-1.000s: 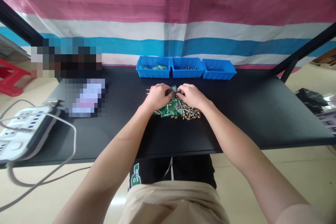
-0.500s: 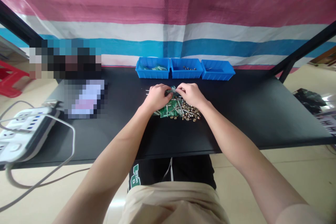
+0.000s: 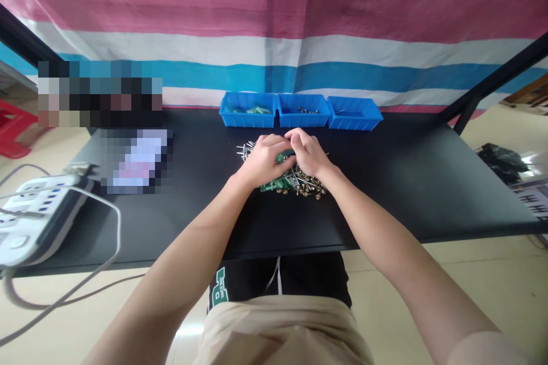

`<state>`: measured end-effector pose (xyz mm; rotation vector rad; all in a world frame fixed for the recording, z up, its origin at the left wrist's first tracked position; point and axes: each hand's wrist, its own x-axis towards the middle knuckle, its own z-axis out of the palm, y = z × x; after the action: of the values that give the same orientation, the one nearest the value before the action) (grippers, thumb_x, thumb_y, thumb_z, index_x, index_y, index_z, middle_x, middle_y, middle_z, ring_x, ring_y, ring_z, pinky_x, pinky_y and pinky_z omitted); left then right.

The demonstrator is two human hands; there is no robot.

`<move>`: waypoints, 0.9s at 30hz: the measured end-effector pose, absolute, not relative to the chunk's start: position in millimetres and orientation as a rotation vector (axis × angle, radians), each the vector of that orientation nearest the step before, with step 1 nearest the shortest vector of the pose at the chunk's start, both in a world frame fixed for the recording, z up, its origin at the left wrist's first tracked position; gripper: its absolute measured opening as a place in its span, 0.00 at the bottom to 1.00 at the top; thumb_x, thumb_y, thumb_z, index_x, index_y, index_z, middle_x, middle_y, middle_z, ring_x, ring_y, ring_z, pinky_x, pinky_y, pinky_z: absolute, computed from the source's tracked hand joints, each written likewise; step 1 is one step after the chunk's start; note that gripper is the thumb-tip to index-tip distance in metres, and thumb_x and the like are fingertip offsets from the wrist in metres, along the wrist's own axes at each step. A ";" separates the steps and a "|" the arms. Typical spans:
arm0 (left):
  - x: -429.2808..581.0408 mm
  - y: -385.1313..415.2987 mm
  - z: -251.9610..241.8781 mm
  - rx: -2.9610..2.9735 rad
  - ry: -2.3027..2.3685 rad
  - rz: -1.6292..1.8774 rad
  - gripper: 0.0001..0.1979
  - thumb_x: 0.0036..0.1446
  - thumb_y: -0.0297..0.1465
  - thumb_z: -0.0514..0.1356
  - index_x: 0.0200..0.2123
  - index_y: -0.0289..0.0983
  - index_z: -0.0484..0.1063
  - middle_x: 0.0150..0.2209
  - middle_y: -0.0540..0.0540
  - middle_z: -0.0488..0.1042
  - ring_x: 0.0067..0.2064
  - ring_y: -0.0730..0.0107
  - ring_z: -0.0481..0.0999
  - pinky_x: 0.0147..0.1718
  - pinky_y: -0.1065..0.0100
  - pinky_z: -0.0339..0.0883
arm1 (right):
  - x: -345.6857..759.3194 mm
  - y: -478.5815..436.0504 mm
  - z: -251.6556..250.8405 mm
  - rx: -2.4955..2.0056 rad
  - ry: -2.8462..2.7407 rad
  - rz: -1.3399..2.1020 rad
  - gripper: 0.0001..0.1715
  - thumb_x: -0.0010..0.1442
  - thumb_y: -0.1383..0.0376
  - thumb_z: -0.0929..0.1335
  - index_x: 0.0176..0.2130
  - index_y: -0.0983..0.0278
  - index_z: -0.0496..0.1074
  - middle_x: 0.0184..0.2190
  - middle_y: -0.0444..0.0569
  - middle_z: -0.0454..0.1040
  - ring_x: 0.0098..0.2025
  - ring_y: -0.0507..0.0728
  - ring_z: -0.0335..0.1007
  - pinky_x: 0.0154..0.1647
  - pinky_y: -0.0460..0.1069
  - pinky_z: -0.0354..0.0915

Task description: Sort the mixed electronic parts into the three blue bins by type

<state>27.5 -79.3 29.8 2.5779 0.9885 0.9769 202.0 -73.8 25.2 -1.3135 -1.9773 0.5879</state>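
On the black table lies a mixed pile of green plastic pieces, silvery pins and brass-coloured screws. My left hand is over the left part of the pile, its fingers curled; what they hold, if anything, is hidden. My right hand meets it fingertip to fingertip above the pile, with fingers bent together around something I cannot make out. Loose silvery pins stick out left of my left hand.
Three blue bins stand behind the pile: the left bin holds green pieces, the middle bin brass-coloured screws, the right bin a pin. A white power strip with cables lies at the left, near a blurred-out flat object.
Both hands have drawn together above the pile, and my right hand has turned. The small greenish piece between my fingers is no longer visible. More silvery pins show left of my left hand.
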 end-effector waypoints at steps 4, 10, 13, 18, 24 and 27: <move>28.0 -81.2 30.6 2.592 0.906 0.969 0.09 0.59 0.32 0.56 0.38 0.38 0.76 0.36 0.44 0.78 0.43 0.60 0.76 0.47 0.57 0.66 | 200.0 -77.1 25.2 -1.359 -1.961 0.602 0.56 0.59 0.28 0.45 0.56 0.64 0.67 0.36 0.54 0.77 0.42 0.63 0.74 0.43 0.54 0.63; 29.2 -80.7 29.6 2.614 0.919 0.959 0.09 0.60 0.33 0.56 0.37 0.39 0.76 0.35 0.45 0.78 0.40 0.62 0.76 0.45 0.57 0.66 | 197.8 -78.1 29.0 -1.406 -1.910 0.553 0.56 0.60 0.30 0.45 0.59 0.66 0.65 0.32 0.53 0.76 0.42 0.65 0.74 0.44 0.55 0.63; 29.0 -79.8 28.1 2.617 0.942 1.007 0.13 0.64 0.33 0.52 0.34 0.39 0.76 0.34 0.44 0.78 0.39 0.62 0.75 0.42 0.57 0.66 | 197.5 -77.9 29.4 -1.395 -1.916 0.552 0.55 0.62 0.31 0.45 0.59 0.66 0.65 0.32 0.53 0.76 0.41 0.64 0.74 0.44 0.55 0.63; 29.1 -80.9 27.3 2.587 0.975 1.059 0.09 0.61 0.32 0.55 0.36 0.39 0.76 0.35 0.44 0.77 0.40 0.62 0.76 0.42 0.57 0.68 | 197.5 -78.7 28.5 -1.392 -1.915 0.587 0.54 0.60 0.29 0.44 0.58 0.64 0.66 0.31 0.51 0.76 0.39 0.63 0.74 0.42 0.54 0.63; 29.4 -81.5 27.7 2.606 0.992 1.120 0.11 0.64 0.32 0.54 0.35 0.39 0.76 0.34 0.45 0.78 0.39 0.64 0.76 0.42 0.59 0.68 | 197.9 -79.2 30.5 -1.365 -1.890 0.573 0.53 0.60 0.29 0.45 0.54 0.63 0.68 0.28 0.49 0.73 0.35 0.60 0.72 0.38 0.52 0.61; 27.9 -80.9 29.4 2.526 1.151 1.206 0.10 0.65 0.33 0.55 0.36 0.39 0.75 0.35 0.45 0.78 0.39 0.64 0.76 0.42 0.60 0.68 | 198.8 -77.5 32.1 -1.355 -1.845 0.605 0.45 0.62 0.31 0.50 0.44 0.61 0.70 0.23 0.45 0.69 0.29 0.56 0.68 0.32 0.51 0.58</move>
<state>27.9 -80.9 29.4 2.5259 1.1512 1.2062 198.8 -77.5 32.1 -1.3547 -1.8454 0.6053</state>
